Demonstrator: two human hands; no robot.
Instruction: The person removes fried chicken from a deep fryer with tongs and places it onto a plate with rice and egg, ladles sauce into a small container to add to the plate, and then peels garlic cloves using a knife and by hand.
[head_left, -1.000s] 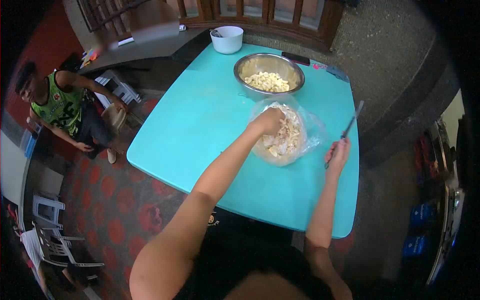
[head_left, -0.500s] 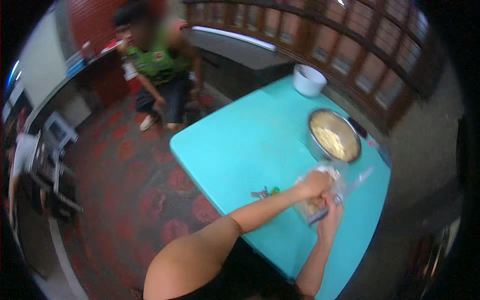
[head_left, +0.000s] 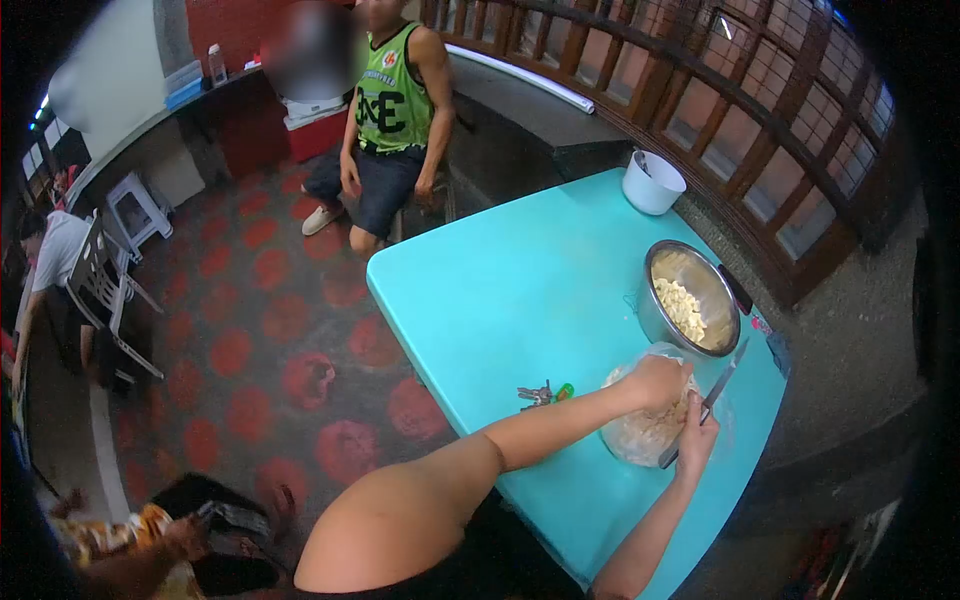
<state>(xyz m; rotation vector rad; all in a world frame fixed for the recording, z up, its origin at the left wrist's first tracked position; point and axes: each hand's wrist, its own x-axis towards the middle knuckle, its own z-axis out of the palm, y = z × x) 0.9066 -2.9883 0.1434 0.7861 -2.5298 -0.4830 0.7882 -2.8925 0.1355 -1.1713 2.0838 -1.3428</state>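
A clear plastic bag with pale, crumbly-looking contents lies near the front right of the turquoise table. My left hand is closed at the bag's upper end, its fingertips partly hidden. Beside the bag, my right hand grips a knife, its blade pointing up and away and its dark handle end showing below the fist. Just beyond both hands stands a steel bowl holding pale chopped pieces.
Keys with a green item lie left of the bag. A white bowl stands at the table's far corner. A dark handle shows behind the steel bowl. A seated person is beyond the table; others are at left.
My view has shifted, so the table sits further right and lower. Both hands stay at the bag, the right with the knife. Part of another person now shows at lower left.
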